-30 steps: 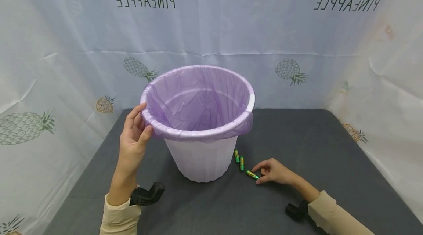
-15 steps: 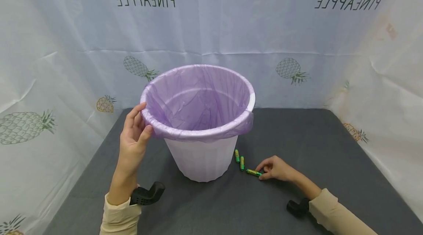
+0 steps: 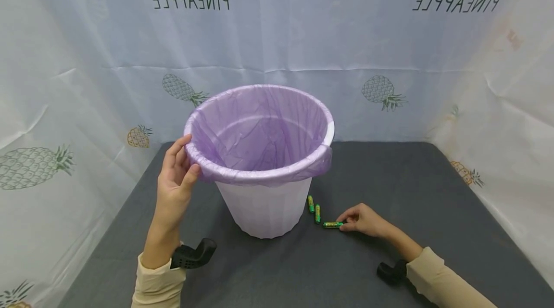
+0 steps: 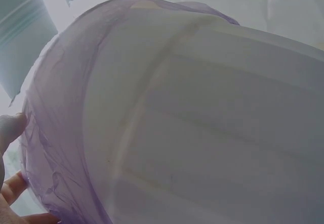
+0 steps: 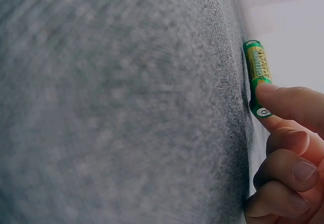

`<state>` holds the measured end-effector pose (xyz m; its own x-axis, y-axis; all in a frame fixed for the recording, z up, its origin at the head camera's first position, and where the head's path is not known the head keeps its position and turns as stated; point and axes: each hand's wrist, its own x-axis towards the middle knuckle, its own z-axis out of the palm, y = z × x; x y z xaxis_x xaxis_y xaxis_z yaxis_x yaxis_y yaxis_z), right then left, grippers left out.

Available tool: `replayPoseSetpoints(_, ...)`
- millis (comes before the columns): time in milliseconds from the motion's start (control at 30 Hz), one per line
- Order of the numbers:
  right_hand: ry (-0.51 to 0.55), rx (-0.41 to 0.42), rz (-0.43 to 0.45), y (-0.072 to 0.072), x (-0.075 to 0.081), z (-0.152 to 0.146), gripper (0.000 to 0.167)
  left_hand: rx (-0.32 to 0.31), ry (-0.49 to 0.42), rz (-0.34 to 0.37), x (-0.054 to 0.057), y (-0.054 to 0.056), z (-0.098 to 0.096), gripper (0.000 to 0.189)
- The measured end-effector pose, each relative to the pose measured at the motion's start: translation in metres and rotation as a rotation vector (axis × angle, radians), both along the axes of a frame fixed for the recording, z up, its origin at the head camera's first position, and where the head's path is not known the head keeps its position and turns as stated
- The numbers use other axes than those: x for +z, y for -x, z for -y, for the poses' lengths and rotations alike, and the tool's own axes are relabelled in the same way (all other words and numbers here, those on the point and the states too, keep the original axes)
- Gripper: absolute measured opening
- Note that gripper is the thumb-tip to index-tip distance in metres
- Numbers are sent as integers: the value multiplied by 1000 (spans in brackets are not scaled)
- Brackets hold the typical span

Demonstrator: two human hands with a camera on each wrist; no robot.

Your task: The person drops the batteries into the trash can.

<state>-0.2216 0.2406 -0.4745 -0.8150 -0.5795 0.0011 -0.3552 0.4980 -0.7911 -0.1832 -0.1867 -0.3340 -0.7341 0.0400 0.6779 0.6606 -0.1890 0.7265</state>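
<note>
A white trash can stands in the middle of the table, its rim covered by a purple bag. My left hand holds the bagged rim on its left side, thumb toward the front. In the left wrist view, the fingers meet the purple film at the rim. Right of the can, my right hand pinches one end of a green battery between thumb and index finger. The right wrist view shows the battery low along the cloth, the other fingers curled beneath the thumb.
Two more green batteries, one nearer the can and one beside it, lie just right of the can's base. Dark cloth covers the table. Pineapple-print curtains enclose the back and sides.
The battery under my right hand has turned from slanted to nearly crosswise, and my right hand has shifted slightly up and right. My left hand stays at the rim.
</note>
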Motion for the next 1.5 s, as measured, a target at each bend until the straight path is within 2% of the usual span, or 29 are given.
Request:
replayPoseSetpoints(233,53,29,-52,1,7,0,22,-1,-3,-20,-2,1,1,51)
replayPoseSetpoints(633,50,-27,-90,1,31,-3,16,-23,0,-37,-3,3,2,50)
replayPoseSetpoints(833,81,-57,-129,1,48,-9,15,-10,3,-29,-3,3,1,51)
replayPoseSetpoints(1100,109,-113,-128,0,75,-14,16,-1,-3,-25,-1,3,1,51)
replayPoseSetpoints(1500,136,-113,-212,-3,106,-13,15,-11,2,-31,-2,4,1,51)
